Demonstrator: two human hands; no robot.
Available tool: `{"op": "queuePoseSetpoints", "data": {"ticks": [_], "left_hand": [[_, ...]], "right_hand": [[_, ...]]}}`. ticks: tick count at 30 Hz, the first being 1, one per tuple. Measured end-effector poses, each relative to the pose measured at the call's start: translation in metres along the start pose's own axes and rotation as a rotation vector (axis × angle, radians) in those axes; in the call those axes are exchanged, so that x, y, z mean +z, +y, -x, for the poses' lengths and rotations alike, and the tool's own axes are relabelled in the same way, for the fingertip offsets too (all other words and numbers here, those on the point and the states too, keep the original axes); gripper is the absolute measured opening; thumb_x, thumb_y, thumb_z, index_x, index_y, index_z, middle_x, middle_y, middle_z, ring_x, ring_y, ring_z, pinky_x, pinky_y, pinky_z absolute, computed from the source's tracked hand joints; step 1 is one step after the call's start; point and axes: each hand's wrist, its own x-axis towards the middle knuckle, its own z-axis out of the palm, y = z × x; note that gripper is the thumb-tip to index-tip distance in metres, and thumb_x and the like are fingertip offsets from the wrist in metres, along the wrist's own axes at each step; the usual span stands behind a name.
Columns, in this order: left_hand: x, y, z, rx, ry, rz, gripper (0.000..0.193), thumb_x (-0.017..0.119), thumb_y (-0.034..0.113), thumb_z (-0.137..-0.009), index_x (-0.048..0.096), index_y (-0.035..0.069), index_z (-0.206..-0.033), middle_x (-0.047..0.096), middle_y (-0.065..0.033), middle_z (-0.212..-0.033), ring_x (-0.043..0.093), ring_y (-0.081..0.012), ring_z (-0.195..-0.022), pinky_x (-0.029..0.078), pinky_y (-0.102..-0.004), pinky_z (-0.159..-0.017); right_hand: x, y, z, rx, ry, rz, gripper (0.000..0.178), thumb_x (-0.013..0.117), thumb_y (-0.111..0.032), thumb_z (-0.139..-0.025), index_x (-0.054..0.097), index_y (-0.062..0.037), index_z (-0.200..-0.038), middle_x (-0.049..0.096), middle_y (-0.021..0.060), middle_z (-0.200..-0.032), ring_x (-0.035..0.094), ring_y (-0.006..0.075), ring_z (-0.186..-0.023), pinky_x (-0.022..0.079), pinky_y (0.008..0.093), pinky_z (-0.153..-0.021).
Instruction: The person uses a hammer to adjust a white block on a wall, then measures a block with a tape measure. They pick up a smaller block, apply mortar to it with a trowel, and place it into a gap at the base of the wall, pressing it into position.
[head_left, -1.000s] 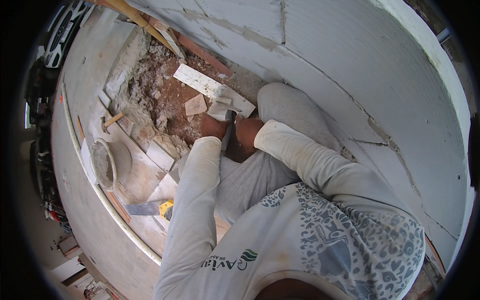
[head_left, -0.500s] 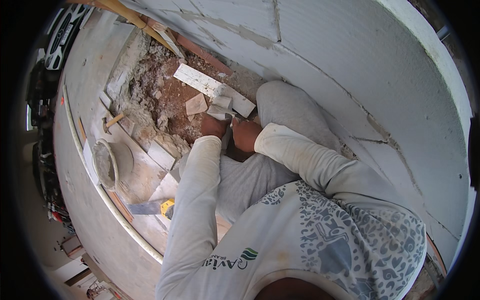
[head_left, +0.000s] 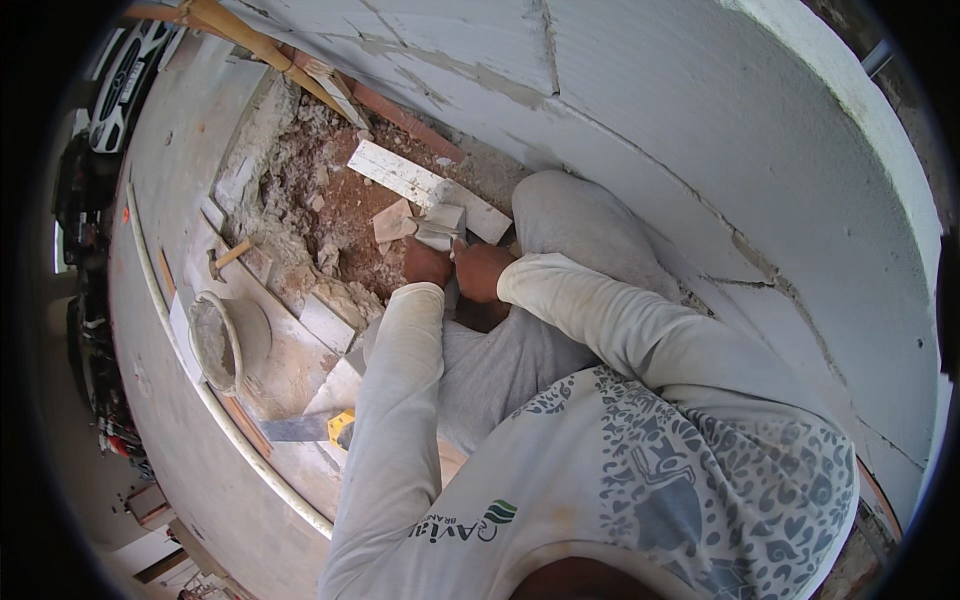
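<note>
In front of my knees, my two hands are close together with curled fingers. My left hand is closed at the near edge of a small pale grey block piece and seems to grip it. My right hand is closed beside it, thumb up by the piece's right end; whatever its fingers hold is hidden. Another pale block piece lies just beyond. Behind that, a long white strip, spattered with mortar, lies slantwise on the reddish soil. A flat broken pinkish piece is to the left.
A grey block wall rises along the right. At left are a mortar bucket, a hammer, a handsaw with a yellow handle and a long pale pipe. A wooden pole leans at the far end.
Both hands have moved slightly left and stay close together at the block piece, which shows a little more. The whole view has shifted slightly.
</note>
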Motion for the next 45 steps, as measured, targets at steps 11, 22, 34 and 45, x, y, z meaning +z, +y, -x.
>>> {"op": "queuePoseSetpoints", "data": {"ticks": [11, 22, 34, 45], "left_hand": [[-0.007, 0.03, 0.011, -0.016, -0.007, -0.186, 0.108, 0.093, 0.043, -0.062, 0.041, -0.01, -0.141, 0.064, -0.031, -0.128, 0.063, -0.0436, -0.121, 0.052, -0.0465, -0.102], [-0.081, -0.013, -0.023, -0.208, -0.074, 1.436, 0.058, 0.07, 0.006, -0.063, 0.062, -0.003, -0.12, 0.067, -0.0107, -0.117, 0.063, -0.0303, -0.108, 0.046, -0.0442, -0.101], [-0.09, -0.003, -0.015, 0.09, 0.058, 2.197, 0.081, 0.053, 0.013, -0.054, 0.058, 0.001, -0.134, 0.059, -0.0179, -0.141, 0.051, -0.0436, -0.134, 0.03, -0.0624, -0.12], [-0.089, -0.02, -0.017, 0.115, 0.07, 2.181, 0.08, 0.053, 0.008, -0.052, 0.058, -0.006, -0.131, 0.061, -0.0201, -0.136, 0.051, -0.0443, -0.132, 0.031, -0.0581, -0.122]], "right_hand": [[-0.028, 0.034, -0.036, 0.046, -0.066, 0.081, 0.062, 0.059, -0.023, -0.088, 0.048, 0.0095, -0.14, 0.07, 0.0275, -0.119, 0.071, 0.039, -0.108, 0.057, 0.0472, -0.091], [-0.046, 0.038, -0.021, 0.064, 0.358, -0.689, 0.065, 0.06, -0.027, -0.095, 0.037, 0.0049, -0.147, 0.071, 0.0244, -0.101, 0.071, 0.0301, -0.065, 0.058, 0.0429, -0.063], [-0.049, 0.037, -0.011, -0.169, 0.607, -0.667, 0.064, 0.068, -0.03, -0.091, 0.047, 0.0015, -0.142, 0.071, 0.0241, -0.101, 0.071, 0.033, -0.07, 0.057, 0.0451, -0.063], [-0.05, 0.004, 0.039, -0.343, 0.469, -0.332, 0.055, 0.062, -0.036, -0.096, 0.046, -0.0043, -0.137, 0.069, 0.0311, -0.084, 0.068, 0.0525, -0.084, 0.053, 0.0584, -0.076]]}}
